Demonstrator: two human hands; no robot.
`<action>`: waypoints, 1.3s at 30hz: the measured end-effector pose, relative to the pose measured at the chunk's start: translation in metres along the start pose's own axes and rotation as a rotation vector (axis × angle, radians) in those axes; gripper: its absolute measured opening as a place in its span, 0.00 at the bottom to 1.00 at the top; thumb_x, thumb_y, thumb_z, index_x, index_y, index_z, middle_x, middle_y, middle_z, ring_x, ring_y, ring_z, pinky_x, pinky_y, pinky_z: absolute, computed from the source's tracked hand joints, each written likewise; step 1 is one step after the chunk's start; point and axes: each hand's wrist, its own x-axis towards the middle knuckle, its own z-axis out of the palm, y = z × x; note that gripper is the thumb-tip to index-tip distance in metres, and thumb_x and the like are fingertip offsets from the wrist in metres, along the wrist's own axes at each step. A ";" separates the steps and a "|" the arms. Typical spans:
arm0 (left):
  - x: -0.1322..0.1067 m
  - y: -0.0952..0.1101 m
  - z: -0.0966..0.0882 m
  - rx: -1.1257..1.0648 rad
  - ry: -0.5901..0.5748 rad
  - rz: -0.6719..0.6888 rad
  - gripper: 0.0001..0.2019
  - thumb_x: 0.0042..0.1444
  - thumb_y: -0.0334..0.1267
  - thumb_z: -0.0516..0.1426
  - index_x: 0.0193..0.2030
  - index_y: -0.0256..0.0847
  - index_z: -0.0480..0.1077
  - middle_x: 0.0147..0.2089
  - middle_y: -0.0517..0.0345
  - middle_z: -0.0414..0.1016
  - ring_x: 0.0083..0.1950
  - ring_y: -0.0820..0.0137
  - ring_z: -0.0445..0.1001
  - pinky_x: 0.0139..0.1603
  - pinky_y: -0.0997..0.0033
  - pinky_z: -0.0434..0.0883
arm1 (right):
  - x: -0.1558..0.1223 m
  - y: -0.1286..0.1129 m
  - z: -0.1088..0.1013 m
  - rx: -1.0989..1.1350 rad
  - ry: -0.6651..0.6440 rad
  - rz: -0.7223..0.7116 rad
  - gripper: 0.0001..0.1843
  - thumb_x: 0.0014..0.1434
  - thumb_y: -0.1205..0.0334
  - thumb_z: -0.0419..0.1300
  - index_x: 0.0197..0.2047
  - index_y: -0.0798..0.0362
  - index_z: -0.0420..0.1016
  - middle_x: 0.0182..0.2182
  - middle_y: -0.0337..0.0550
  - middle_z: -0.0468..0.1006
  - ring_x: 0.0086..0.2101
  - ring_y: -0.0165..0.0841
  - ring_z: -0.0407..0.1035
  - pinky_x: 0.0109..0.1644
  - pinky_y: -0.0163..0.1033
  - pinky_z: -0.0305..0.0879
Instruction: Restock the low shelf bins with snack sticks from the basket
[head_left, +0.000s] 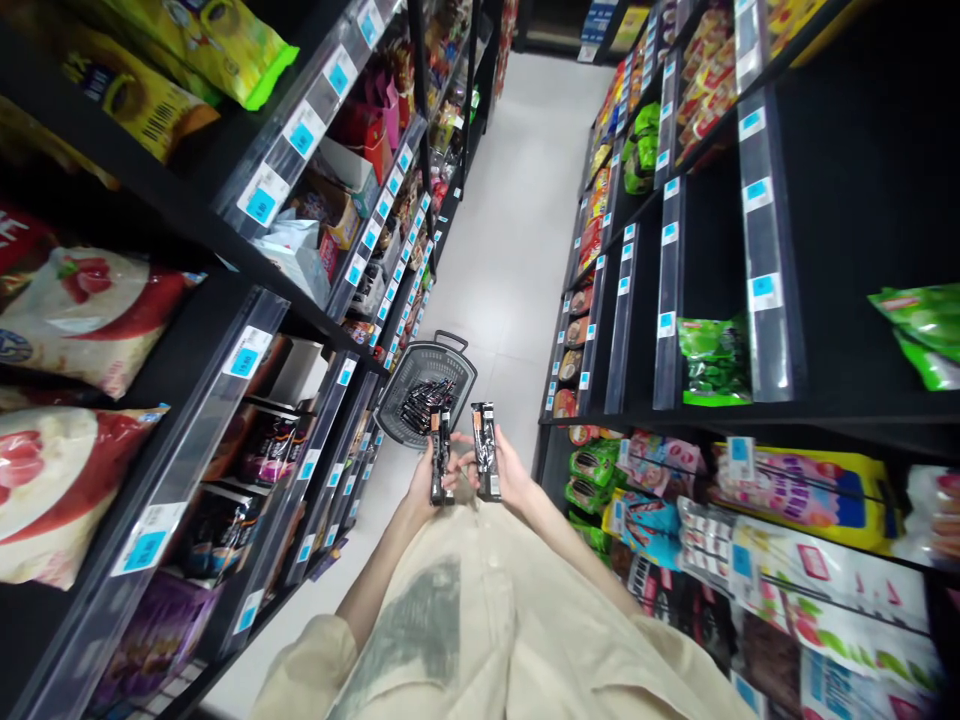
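In front of my body, my left hand (421,478) is closed around a black snack packet (440,455) with an orange patch near its top. Close beside it, my right hand (511,466) grips a similar black snack packet (486,450), also held lengthwise. The fingers of both hands nearly meet between the two packets. Beyond my hands on the floor stands a grey shopping basket (390,405) with its handle raised at the far end. A pile of dark, slim packets (429,404) lies inside it.
Shelves with price tags line both sides of a narrow aisle (517,200). Large snack bags (90,320) fill the near left shelf. On the right are green bags (714,362) and hanging sweet packets (802,485). The basket sits close to the left shelves.
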 end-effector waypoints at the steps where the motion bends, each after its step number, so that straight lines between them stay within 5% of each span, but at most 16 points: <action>1: 0.001 -0.001 0.002 0.002 0.011 -0.003 0.27 0.65 0.64 0.56 0.51 0.41 0.71 0.22 0.67 0.61 0.15 0.80 0.51 0.15 0.82 0.53 | -0.001 -0.001 -0.001 0.008 -0.003 0.007 0.47 0.60 0.21 0.49 0.58 0.55 0.76 0.32 0.51 0.84 0.28 0.40 0.77 0.31 0.42 0.73; 6: 0.007 -0.012 0.009 -0.001 0.009 0.005 0.29 0.63 0.65 0.56 0.53 0.40 0.71 0.23 0.66 0.64 0.15 0.79 0.53 0.15 0.81 0.55 | -0.008 -0.007 -0.015 0.047 -0.024 0.023 0.46 0.61 0.23 0.51 0.60 0.56 0.75 0.34 0.52 0.84 0.30 0.41 0.78 0.34 0.43 0.75; 13: 0.014 -0.028 0.019 0.190 -0.022 -0.025 0.37 0.61 0.73 0.51 0.39 0.35 0.75 0.21 0.57 0.70 0.15 0.75 0.62 0.15 0.77 0.61 | -0.018 -0.022 -0.037 0.087 -0.021 0.000 0.42 0.62 0.25 0.51 0.58 0.54 0.76 0.38 0.53 0.84 0.36 0.43 0.79 0.39 0.47 0.77; 18: 0.016 0.015 0.050 0.508 -0.121 -0.283 0.38 0.63 0.70 0.50 0.33 0.32 0.79 0.22 0.43 0.75 0.16 0.66 0.70 0.15 0.71 0.66 | -0.030 -0.038 -0.036 0.091 0.043 -0.150 0.31 0.63 0.34 0.56 0.57 0.47 0.75 0.48 0.49 0.83 0.44 0.45 0.78 0.45 0.52 0.77; 21: 0.016 0.060 0.076 0.647 -0.140 -0.389 0.26 0.64 0.58 0.59 0.39 0.32 0.81 0.25 0.42 0.79 0.21 0.59 0.76 0.18 0.65 0.72 | -0.037 -0.041 -0.034 -0.022 0.057 -0.201 0.27 0.64 0.36 0.55 0.56 0.43 0.75 0.48 0.44 0.82 0.44 0.42 0.77 0.45 0.49 0.76; 23: 0.014 0.088 0.091 0.588 -0.076 -0.255 0.11 0.60 0.41 0.65 0.45 0.35 0.80 0.30 0.47 0.82 0.27 0.57 0.80 0.23 0.62 0.77 | -0.041 -0.040 -0.036 -0.138 0.072 -0.231 0.28 0.64 0.32 0.52 0.52 0.43 0.76 0.42 0.44 0.81 0.41 0.40 0.76 0.42 0.46 0.76; 26: 0.012 0.116 0.110 0.574 -0.069 -0.147 0.10 0.56 0.31 0.66 0.45 0.37 0.80 0.32 0.49 0.83 0.31 0.55 0.81 0.25 0.60 0.78 | -0.046 -0.036 -0.043 -0.262 0.059 -0.243 0.32 0.63 0.27 0.50 0.45 0.46 0.77 0.31 0.43 0.75 0.33 0.37 0.72 0.37 0.42 0.73; 29: 0.009 0.122 0.129 0.679 -0.114 -0.216 0.09 0.55 0.34 0.67 0.42 0.37 0.81 0.30 0.47 0.82 0.30 0.54 0.81 0.23 0.61 0.76 | -0.053 -0.034 -0.048 -0.281 0.045 -0.238 0.31 0.61 0.28 0.57 0.48 0.47 0.77 0.28 0.40 0.73 0.29 0.34 0.70 0.35 0.40 0.71; 32: 0.005 0.116 0.142 0.739 0.004 -0.231 0.10 0.53 0.37 0.69 0.42 0.37 0.82 0.30 0.47 0.81 0.30 0.54 0.80 0.22 0.61 0.76 | -0.059 -0.037 -0.048 -0.254 0.047 -0.263 0.32 0.59 0.34 0.65 0.56 0.47 0.75 0.34 0.42 0.78 0.33 0.36 0.73 0.34 0.40 0.71; 35: 0.006 0.108 0.146 0.738 0.104 -0.110 0.11 0.52 0.37 0.69 0.43 0.39 0.81 0.32 0.49 0.82 0.31 0.55 0.80 0.25 0.61 0.77 | -0.063 -0.044 -0.049 -0.225 0.005 -0.276 0.34 0.56 0.37 0.68 0.59 0.48 0.73 0.43 0.47 0.81 0.36 0.38 0.74 0.31 0.39 0.70; 37: 0.011 0.102 0.143 0.757 0.044 -0.050 0.09 0.54 0.38 0.68 0.42 0.40 0.81 0.32 0.49 0.82 0.31 0.56 0.80 0.26 0.62 0.77 | -0.065 -0.049 -0.051 -0.225 -0.002 -0.297 0.33 0.55 0.40 0.70 0.58 0.48 0.73 0.47 0.47 0.81 0.37 0.38 0.75 0.30 0.40 0.71; 39: 0.020 0.096 0.139 0.805 -0.160 -0.098 0.08 0.58 0.39 0.66 0.42 0.40 0.81 0.31 0.48 0.82 0.31 0.57 0.80 0.26 0.62 0.77 | -0.066 -0.052 -0.056 -0.236 0.011 -0.307 0.33 0.54 0.42 0.71 0.57 0.47 0.72 0.46 0.47 0.82 0.37 0.38 0.75 0.32 0.41 0.72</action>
